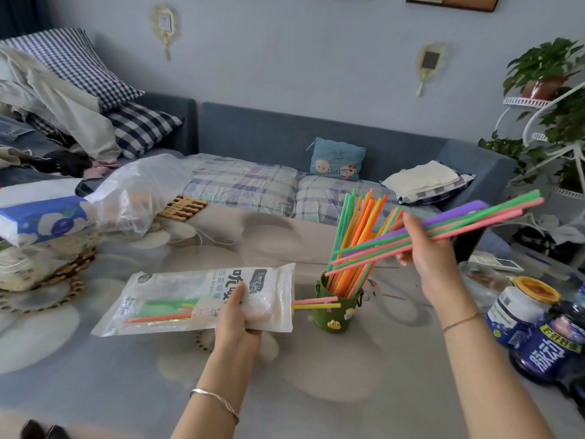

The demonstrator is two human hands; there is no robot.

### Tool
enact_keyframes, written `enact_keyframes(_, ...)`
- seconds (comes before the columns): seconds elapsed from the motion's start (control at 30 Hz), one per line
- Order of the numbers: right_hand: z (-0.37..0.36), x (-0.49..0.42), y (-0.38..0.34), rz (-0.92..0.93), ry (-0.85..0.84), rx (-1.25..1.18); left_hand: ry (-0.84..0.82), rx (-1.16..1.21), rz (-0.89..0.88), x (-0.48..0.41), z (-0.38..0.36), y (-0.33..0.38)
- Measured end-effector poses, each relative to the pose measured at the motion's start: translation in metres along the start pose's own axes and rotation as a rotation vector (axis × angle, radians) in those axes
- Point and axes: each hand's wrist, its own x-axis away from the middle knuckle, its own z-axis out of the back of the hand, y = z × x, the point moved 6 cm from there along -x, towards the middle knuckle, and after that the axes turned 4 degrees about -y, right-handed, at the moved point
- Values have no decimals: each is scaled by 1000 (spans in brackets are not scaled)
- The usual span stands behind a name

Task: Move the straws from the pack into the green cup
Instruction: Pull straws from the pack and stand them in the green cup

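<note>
Mid-transfer: my right hand (424, 248) pinches a straw bunch (459, 226) in its fingers (408, 221), at 2 o'clock of the cup (337, 315). Next, I judge, tip it upright and lower it in. My left hand (235, 315) grips the pack (196, 304) at 9 o'clock, with a few straws inside. The cup is crowded.

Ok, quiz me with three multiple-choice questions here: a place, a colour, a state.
1. The green cup stands: A on the sofa; B by the pack's open end; C on the tissues.
2. The two straws poking from the pack are: A blue, white; B black, red; C pink, yellow.
3. The right hand: A grips a bunch of straws; B lies flat; C lifts the cup.
Answers: B, it stands beside the mouth; C, both tips show; A, it curls round the bunch.
</note>
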Motion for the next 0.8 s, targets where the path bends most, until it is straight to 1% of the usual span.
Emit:
enact_keyframes(0.07, 4, -11, -8, 61, 1, 134, 7, -2, -4, 0, 1, 0)
enact_keyframes(0.13, -1, -18, -9, 82, -44, 289, 9, -4, -5, 1, 1, -1)
enact_keyframes(0.23, -20, -21, 3, 45, -185, 525, 14, -2, -8, 2, 0, -2)
enact_keyframes(0.3, -32, -22, 19, -11, -264, 635, 19, -4, -9, 1, 0, -2)
enact_keyframes(0.37, -42, -21, 33, -64, -313, 662, 17, -3, -11, 1, 0, -2)
enact_keyframes(0.43, -44, -22, 40, -92, -308, 610, 12, -2, -11, 1, 0, -2)
enact_keyframes(0.53, -39, -28, 37, -102, -181, 532, 0, -3, -17, 1, -1, -1)
enact_keyframes(0.6, -38, -32, 34, -86, -129, 580, -3, -9, -24, 3, -3, 0)
enact_keyframes(0.7, -45, -35, 34, -64, -165, 677, -9, -18, -26, 4, -5, -1)
enact_keyframes(0.8, -53, -35, 39, -95, -240, 758, -14, -23, -17, 5, -5, -2)
